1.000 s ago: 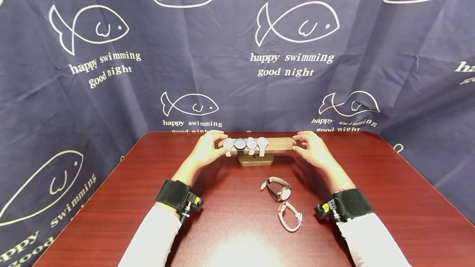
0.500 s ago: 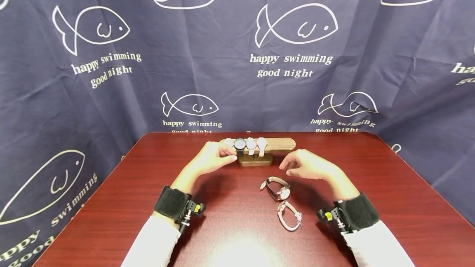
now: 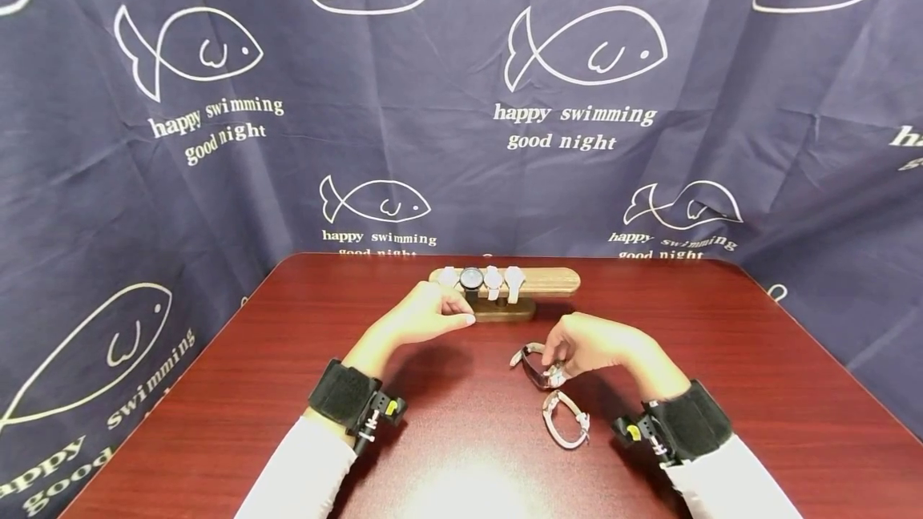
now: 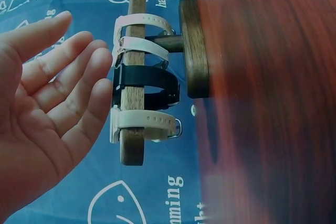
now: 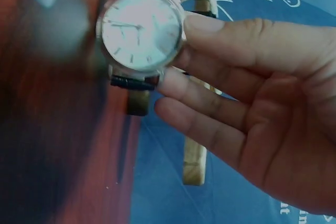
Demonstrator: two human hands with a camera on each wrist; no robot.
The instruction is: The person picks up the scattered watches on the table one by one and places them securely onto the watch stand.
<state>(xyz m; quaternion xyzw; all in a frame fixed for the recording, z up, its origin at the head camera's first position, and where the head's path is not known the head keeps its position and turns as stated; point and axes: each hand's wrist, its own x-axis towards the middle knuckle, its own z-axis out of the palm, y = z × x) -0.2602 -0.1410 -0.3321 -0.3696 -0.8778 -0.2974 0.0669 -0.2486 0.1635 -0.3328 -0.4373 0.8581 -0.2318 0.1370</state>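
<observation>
My right hand (image 3: 598,343) pinches a wristwatch with a dark strap (image 3: 534,373) by its case, over the table's middle. Up close in the right wrist view, thumb and fingertips are at the edge of its round pale dial (image 5: 140,31). My left hand (image 3: 431,315) holds nothing; its fingers are relaxed in front of the left end of a wooden watch stand (image 3: 554,282). Several watches are strapped round the stand's bar, among them a black watch (image 4: 144,77) between white-strapped ones. A second loose watch with a pale strap (image 3: 566,421) lies nearer me.
The stand's wooden base (image 4: 194,51) rests on the reddish-brown table (image 3: 252,391) near its back edge. A dark blue curtain (image 3: 461,142) with white fish drawings hangs behind. The right half of the bar carries no watch.
Both hands have left the ends of the stand's bar. My left hand has drawn back slightly toward me; my right hand has come down and taken hold of the dark-strapped watch.
</observation>
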